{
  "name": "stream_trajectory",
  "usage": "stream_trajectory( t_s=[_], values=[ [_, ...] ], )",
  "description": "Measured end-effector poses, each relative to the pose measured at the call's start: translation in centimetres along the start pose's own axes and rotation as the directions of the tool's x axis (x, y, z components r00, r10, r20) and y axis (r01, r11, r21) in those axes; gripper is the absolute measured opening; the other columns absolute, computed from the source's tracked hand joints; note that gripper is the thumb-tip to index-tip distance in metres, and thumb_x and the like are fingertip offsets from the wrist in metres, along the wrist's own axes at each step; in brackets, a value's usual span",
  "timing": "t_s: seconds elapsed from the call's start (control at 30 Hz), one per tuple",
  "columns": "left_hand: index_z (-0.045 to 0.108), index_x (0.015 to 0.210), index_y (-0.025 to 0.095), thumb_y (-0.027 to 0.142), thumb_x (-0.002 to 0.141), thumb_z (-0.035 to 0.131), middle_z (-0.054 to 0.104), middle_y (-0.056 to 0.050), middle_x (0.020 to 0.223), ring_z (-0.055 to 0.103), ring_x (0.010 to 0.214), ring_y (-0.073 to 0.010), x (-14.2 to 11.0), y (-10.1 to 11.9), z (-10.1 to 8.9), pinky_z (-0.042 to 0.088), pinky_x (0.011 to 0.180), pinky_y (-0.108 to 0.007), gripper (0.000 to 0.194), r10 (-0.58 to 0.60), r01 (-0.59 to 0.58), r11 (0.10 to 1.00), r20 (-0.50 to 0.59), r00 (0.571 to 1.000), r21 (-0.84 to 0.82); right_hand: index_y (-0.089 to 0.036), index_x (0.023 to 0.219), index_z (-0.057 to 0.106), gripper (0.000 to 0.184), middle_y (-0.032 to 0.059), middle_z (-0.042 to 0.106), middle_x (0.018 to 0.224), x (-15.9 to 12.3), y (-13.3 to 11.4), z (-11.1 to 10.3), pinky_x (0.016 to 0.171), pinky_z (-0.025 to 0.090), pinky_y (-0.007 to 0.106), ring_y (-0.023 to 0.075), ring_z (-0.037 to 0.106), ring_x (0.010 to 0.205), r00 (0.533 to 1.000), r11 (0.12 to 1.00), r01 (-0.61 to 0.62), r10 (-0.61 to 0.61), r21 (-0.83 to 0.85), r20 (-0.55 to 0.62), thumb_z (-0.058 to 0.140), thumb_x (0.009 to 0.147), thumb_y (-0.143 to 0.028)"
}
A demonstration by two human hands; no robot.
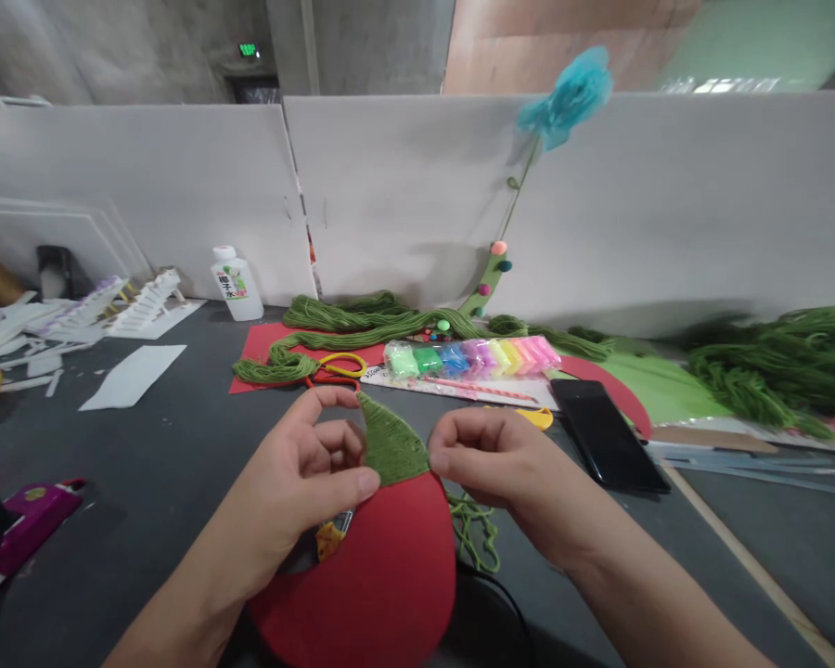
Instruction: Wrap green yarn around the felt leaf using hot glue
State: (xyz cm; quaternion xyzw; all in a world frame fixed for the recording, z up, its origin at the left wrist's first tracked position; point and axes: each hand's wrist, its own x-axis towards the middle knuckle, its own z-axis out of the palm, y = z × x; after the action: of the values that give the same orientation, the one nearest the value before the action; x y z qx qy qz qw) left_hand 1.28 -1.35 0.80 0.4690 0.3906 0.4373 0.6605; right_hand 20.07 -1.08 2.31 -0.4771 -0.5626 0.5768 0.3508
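Note:
A curved red cardboard piece (382, 580) is held up in front of me. Its pointed upper end is covered in tightly wound green yarn (393, 441). My left hand (296, 478) grips the left edge of that wound end, thumb in front and index finger at the tip. At the right edge, thumb and bent fingers of my right hand (505, 459) pinch together on the yarn strand; the strand itself is mostly hidden by the fingers. Loose curls of green yarn (479, 538) hang below my right hand, behind the red piece.
Behind the hands lie scissors (344, 365), a pack of coloured clay (473, 358) and green yarn skeins (362, 320). A black phone (602, 431) rests at right. A white bottle (237, 286) stands by the partition (404, 186). A purple power strip (32, 524) is at left.

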Motion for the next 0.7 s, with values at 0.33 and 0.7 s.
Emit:
stream_trajectory(
  t_s=[0.33, 0.7],
  values=[
    [0.042, 0.109, 0.024, 0.014, 0.066, 0.069, 0.064, 0.004, 0.075, 0.059, 0.064, -0.0115, 0.0, -0.2, 0.4, 0.043, 0.059, -0.022, 0.052, -0.08, 0.081, 0.997, 0.039, 0.996, -0.02, -0.016, 0.061, 0.054, 0.01, -0.0065, 0.039, 0.052, 0.0, 0.2, 0.8, 0.047, 0.02, 0.021, 0.0064, 0.027, 0.049, 0.998, 1.0, -0.027, 0.028, -0.015, 0.059, 0.056, 0.067, -0.023],
    [0.059, 0.071, 0.022, 0.031, 0.08, 0.058, 0.062, 0.002, 0.073, 0.056, 0.072, -0.015, -1.3, -0.4, 1.5, 0.042, 0.067, -0.023, 0.012, 0.332, -0.175, 0.759, -0.141, 0.933, 0.627, -0.018, 0.064, 0.056, 0.02, -0.0016, 0.05, 0.05, -1.6, 1.5, 2.1, 0.048, 0.025, 0.026, 0.01, 0.041, 0.046, 0.628, 0.219, 0.304, -0.778, -0.927, 0.023, 0.05, 0.082, -0.017]
  ],
)
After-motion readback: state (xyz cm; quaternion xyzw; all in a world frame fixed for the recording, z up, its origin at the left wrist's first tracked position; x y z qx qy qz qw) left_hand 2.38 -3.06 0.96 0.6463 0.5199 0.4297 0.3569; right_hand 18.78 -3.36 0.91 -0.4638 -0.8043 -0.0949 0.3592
